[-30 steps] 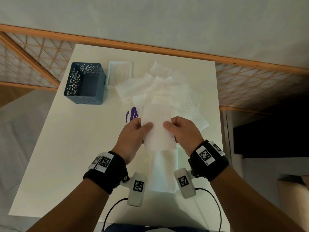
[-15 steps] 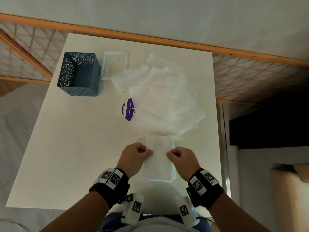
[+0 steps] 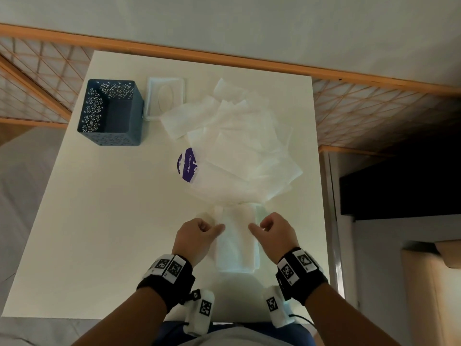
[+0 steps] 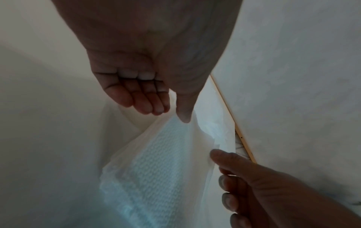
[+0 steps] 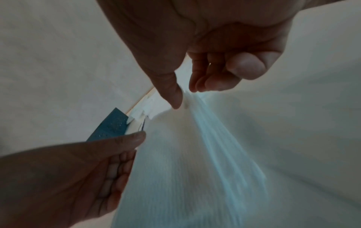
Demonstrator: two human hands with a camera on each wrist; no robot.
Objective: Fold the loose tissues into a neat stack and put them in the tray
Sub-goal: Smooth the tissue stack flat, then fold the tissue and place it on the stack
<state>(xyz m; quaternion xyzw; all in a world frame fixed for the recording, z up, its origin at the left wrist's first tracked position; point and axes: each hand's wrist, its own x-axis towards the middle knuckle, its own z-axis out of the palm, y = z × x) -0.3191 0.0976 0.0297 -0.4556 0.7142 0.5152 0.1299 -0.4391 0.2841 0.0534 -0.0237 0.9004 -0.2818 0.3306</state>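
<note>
Both hands at a folded tissue stack

The left hand (image 3: pixel 197 237) and right hand (image 3: pixel 275 231), fingers curled, thumbs touching the folded stack (image 3: pixel 237 243) lying between them; loose tissues (image 3: pixel 239 151) lie just beyond, blue tray (image 3: pixel 112 113) far left on the table (image 3: pixel 99 221).
</note>
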